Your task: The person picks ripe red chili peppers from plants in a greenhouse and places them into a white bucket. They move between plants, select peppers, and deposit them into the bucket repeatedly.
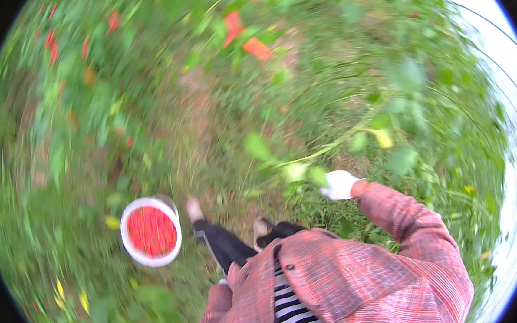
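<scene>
My right hand (338, 185), in a white glove, is stretched out beside a leafy green stem; blur hides whether its fingers grip anything. My left hand (223, 282) is almost wholly hidden by the plaid jacket, with only a sliver of white glove visible near the sleeve. A white bucket (127, 245) filled with red chili peppers (152, 231) stands on the grassy ground, left of my legs. Red peppers (232, 28) hang on the plants ahead, and an orange-red one (257, 48) is close by them.
Dense green pepper plants (404, 159) rise along the right side, and more plants with red peppers (51, 45) grow at the upper left. Patches of bare soil (196, 98) show between the grass. My feet are on the ground between the bucket and the right-hand plants.
</scene>
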### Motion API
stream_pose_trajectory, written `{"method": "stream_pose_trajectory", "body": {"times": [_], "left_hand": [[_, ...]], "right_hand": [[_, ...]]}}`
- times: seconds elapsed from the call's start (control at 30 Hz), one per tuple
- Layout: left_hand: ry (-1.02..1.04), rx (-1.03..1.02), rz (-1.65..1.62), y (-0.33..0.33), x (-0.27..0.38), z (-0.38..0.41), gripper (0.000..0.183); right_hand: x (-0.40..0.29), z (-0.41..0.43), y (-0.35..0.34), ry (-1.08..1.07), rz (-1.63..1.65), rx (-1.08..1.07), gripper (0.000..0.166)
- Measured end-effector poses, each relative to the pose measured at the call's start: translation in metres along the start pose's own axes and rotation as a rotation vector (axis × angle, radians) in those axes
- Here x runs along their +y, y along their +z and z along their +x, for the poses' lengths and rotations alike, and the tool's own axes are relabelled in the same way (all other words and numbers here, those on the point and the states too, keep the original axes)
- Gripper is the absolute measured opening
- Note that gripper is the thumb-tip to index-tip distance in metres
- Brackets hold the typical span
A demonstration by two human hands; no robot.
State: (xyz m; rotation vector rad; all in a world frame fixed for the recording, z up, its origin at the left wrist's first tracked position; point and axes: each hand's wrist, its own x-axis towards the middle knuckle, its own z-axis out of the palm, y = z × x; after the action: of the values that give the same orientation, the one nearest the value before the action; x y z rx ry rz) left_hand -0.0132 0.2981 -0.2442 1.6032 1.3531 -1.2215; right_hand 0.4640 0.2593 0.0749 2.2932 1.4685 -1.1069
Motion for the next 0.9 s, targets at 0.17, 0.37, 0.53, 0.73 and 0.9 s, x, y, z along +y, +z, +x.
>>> {"method": "stream_pose_trajectory", "body": {"times": [0.17, 0.37, 0.53, 0.73, 0.9], "left_hand": [[0.176, 0.281, -0.053, -0.174, 0.014, 0.036, 0.027], [0.956, 0.625, -0.343, -0.424, 0.145, -0.090, 0.032], [1.576, 0.488, -0.258, -0.488, 0.285, -0.285, 0.071], [2.130, 0.643, 0.034, -0.486, 0.384, -0.358, 0.086], [2.073, 0.523, 0.310, -0.412, 0.406, -0.407, 0.081]], "right_hand": [[-0.056, 0.028, -0.049, -0.129, 0.175, 0.444, 0.031], [-0.121, 0.027, -0.097, -0.316, 0.237, 0.811, 0.027], [-0.177, -0.005, -0.125, -0.244, 0.176, 0.353, 0.028], [-0.204, -0.067, -0.147, -0.329, 0.275, 0.361, 0.031], [-0.195, -0.130, -0.154, -0.329, 0.249, 0.470, 0.032]]}}
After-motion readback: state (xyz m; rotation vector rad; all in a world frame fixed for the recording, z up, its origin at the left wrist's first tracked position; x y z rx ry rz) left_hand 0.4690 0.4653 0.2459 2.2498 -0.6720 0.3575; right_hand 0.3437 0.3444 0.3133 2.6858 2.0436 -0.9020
